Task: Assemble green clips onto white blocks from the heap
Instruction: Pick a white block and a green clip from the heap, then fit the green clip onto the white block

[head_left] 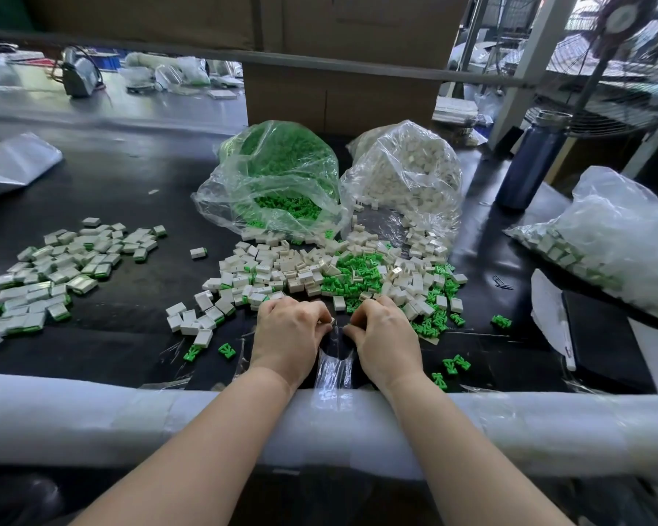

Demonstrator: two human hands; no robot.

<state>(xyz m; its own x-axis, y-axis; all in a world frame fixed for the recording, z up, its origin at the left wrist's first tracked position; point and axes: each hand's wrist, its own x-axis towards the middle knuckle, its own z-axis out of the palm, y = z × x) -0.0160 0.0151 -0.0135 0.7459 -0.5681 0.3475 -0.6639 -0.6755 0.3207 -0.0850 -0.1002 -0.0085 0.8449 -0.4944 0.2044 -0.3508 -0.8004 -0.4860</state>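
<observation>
The person's left hand (pixel 287 330) and right hand (pixel 386 336) are bare, and both forearms are uncovered. No sleeves, gloves, rings or watch show on either arm.

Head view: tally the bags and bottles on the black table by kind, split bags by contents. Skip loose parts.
Clear plastic bag of green clips: 1
Clear plastic bag of white blocks: 1
Clear plastic bag of white-and-green pieces, far right: 1
Flat plastic bag, far left, contents not visible: 1
Dark blue metal bottle: 1
Total: 5
</observation>
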